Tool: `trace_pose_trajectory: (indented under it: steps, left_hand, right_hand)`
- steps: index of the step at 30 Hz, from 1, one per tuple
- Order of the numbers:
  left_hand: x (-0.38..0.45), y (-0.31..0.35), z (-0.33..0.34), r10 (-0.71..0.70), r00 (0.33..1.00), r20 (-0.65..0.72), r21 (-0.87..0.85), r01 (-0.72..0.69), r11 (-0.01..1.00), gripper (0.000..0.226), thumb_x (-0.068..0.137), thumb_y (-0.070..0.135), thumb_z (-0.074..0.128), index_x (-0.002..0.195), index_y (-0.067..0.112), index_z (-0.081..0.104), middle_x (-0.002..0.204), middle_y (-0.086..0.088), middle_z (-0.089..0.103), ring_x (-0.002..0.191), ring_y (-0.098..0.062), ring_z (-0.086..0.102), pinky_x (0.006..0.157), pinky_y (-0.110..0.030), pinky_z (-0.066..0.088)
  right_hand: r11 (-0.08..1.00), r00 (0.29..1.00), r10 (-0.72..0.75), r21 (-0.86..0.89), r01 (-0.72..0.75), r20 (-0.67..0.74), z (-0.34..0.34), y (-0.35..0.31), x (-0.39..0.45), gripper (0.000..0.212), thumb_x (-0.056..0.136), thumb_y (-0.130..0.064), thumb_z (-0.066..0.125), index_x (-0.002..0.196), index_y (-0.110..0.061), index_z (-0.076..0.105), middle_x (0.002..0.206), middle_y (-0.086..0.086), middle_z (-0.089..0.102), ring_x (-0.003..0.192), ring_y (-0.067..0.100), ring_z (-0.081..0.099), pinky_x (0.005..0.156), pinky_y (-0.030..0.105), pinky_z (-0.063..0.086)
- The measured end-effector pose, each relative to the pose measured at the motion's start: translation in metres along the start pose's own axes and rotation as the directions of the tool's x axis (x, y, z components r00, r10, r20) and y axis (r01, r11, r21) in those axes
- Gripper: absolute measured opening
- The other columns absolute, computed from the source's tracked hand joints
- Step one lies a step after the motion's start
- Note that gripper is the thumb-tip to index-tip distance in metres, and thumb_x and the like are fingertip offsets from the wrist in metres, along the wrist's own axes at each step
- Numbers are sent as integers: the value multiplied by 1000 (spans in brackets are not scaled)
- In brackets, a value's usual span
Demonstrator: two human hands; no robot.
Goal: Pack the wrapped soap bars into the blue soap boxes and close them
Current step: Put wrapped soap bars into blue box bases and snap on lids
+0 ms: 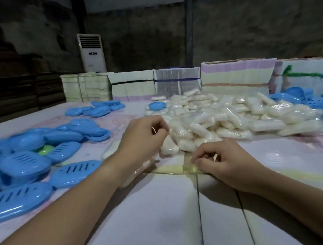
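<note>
Wrapped soap bars [216, 120]: heaped at centre to right of frame, in clear film; judged light, firm inside, with a slippery wrapper. Grip across the short sides of a bar, not by loose film.
Blue soap boxes [21, 167]: piled at left, with more at upper left and the right edge; rigid moulded plastic, slotted faces up, judged light and stiff. Hold by the long rims; press the halves together at the rim to close.
Left hand [144, 138]: at the near edge of the heap, fingers curled; whether it pinches a bar or film cannot be told.
Right hand [224, 159]: low on the table, fingers curled; contents cannot be told.
Table [157, 222]: smooth pale sheets with seams and yellowed tape [173, 170]; bars are likely to slide.
Room: dim, rough walls; bundled stacks [172, 81] along the far edge, floor-standing air unit [92, 52] at upper left.
</note>
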State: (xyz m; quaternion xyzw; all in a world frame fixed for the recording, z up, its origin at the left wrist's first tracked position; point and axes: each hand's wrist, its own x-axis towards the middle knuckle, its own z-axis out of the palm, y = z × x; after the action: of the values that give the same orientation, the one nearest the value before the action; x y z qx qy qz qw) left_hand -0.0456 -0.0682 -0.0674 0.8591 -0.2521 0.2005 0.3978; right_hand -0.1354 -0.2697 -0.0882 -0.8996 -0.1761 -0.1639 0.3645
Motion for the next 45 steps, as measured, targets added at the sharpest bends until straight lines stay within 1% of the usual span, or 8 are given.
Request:
trace_pose_trajectory:
  steps: [4,8,14,20,24,31,39,45]
  left_hand:
    - [32,-43,-34,-192,981,-41,314,195,929,13,88,28,57,98,34,62,102,9,65,94,-16,60,80,-39,53]
    - [53,-85,-44,-376,923,81,709,212,673,41,93,27,52,134,20,52,138,-9,50,130,-34,42,102,-50,44]
    - [64,-108,-50,-527,846,75,902,168,397,33,99,27,46,130,16,53,138,-12,52,131,-34,44,107,-51,36]
    - [58,-97,-44,-348,937,37,808,177,562,5,97,23,53,100,21,56,104,-3,62,88,-22,51,78,-37,44]
    - [51,-78,-38,-216,976,27,714,132,687,7,94,24,59,97,24,65,101,0,65,87,-21,55,67,-33,41]
    - [32,-25,-36,75,997,-15,670,-46,741,33,94,40,65,123,25,68,117,5,65,111,-21,57,80,-33,42]
    - [-24,49,3,555,822,127,191,-569,800,20,86,8,71,104,16,76,101,1,69,88,-22,67,71,-42,56]
    - [-49,52,46,621,702,349,-28,-654,756,32,87,10,72,120,11,69,115,-6,70,104,-21,62,86,-39,53]
  right_hand:
    - [1000,1000,-23,-12,23,15,1,-1,-2,21,86,-11,66,78,-29,74,64,-15,64,56,1,51,55,12,36]
    - [999,998,-44,-28,45,47,3,-2,-1,18,87,-13,66,81,-28,75,68,-15,66,59,1,54,57,11,37]
    - [998,996,-60,-2,60,64,3,-5,-2,19,87,-12,66,81,-28,75,64,-21,62,60,-1,55,57,9,36]
    - [999,998,-24,40,22,64,1,-2,-2,21,86,-10,65,80,-28,74,61,-17,59,54,1,51,55,11,35]
    - [998,998,-5,55,1,67,1,-3,-2,20,86,-11,66,80,-29,75,62,-15,59,54,1,50,55,11,35]
    - [995,999,32,94,-34,18,-1,-1,0,31,85,-9,66,80,-38,74,68,-3,65,48,1,48,51,10,33]
    - [927,929,233,355,-123,-287,-16,4,7,20,91,-17,60,82,-29,74,76,-10,69,67,2,57,64,20,42]
    - [851,914,375,449,-274,-153,-20,16,8,16,91,-12,63,103,-19,71,84,0,65,75,16,62,69,27,51]
